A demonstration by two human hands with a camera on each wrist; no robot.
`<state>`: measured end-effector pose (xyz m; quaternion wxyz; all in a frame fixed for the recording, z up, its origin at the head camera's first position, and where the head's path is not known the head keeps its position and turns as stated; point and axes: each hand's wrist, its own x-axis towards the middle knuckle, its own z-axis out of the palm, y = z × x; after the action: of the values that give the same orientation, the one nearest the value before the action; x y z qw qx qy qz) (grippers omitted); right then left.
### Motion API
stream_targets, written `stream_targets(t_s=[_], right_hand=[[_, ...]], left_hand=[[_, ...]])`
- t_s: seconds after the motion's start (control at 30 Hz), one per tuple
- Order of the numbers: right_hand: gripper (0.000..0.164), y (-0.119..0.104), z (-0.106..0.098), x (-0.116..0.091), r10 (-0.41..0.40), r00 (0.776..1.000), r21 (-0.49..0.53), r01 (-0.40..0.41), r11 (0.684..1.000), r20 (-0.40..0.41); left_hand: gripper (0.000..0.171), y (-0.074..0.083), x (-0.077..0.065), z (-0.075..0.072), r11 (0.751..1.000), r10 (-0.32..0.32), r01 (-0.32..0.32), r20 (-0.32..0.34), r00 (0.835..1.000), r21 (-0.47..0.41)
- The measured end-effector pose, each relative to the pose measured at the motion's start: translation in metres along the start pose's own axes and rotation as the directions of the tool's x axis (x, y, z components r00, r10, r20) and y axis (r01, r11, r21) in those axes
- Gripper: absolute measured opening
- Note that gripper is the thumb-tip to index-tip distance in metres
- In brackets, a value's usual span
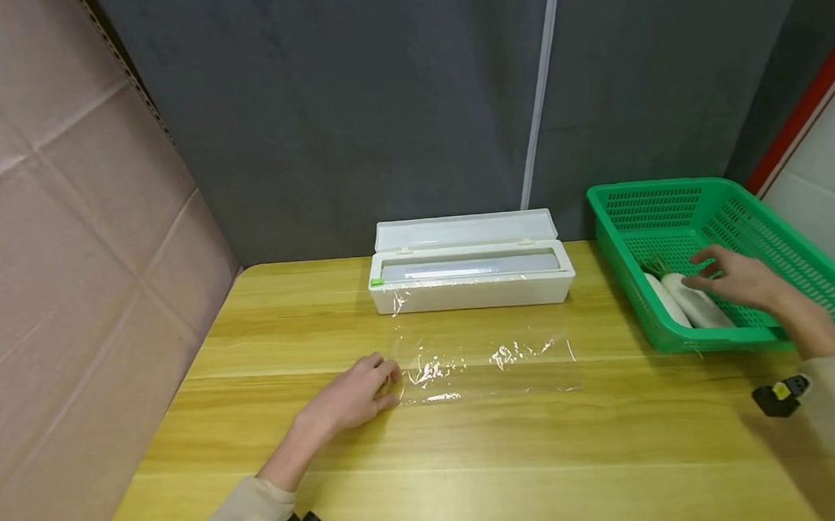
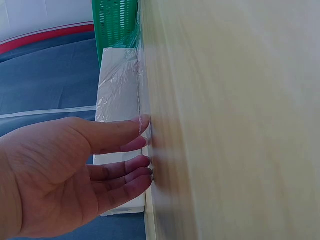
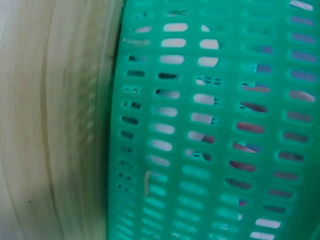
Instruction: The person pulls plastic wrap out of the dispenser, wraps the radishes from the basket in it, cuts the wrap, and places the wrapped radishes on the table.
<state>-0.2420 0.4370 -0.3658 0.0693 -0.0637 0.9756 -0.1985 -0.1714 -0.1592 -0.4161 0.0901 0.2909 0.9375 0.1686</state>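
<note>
left hand (image 1: 354,394) at the film (image 1: 487,367), right hand (image 1: 737,275) by the radishes (image 1: 699,305)
left hand relaxed at the film's edge, pinching nothing visible: light contact should keep it flat on the bench (image 1: 471,462); right hand loosely spread, contact unclear: gripping a radish mid-length should be steadiest, clear of the basket (image 1: 719,340) rim; beyond, the box (image 1: 467,252) stands lid up

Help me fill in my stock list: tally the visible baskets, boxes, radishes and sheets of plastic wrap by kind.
Green basket: 1
White box: 1
White radishes: 2
Sheet of plastic wrap: 1
Total: 5
</note>
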Motion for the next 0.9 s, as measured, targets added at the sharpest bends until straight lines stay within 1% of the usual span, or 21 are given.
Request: stream_targets(t_s=[0.2, 0.47, 0.9], right_hand=[[0.063, 0.011, 0.001, 0.0, 0.03, 0.998, -0.005, -0.029, 1.0, 0.055], [0.064, 0.019, 0.008, 0.001, -0.003, 0.991, 0.023, 0.0, 1.0, 0.132], [0.076, 0.016, 0.01, -0.001, -0.002, 0.985, 0.009, 0.001, 1.0, 0.174]], left_hand=[[0.022, 0.0, 0.001, 0.0, 1.0, 0.006, -0.006, 0.0, 1.0, -0.005], [0.022, 0.001, 0.002, 0.0, 1.0, -0.01, 0.01, 0.013, 1.0, -0.009], [0.021, 0.003, 0.003, -0.001, 1.0, -0.006, 0.006, 0.013, 1.0, -0.009]])
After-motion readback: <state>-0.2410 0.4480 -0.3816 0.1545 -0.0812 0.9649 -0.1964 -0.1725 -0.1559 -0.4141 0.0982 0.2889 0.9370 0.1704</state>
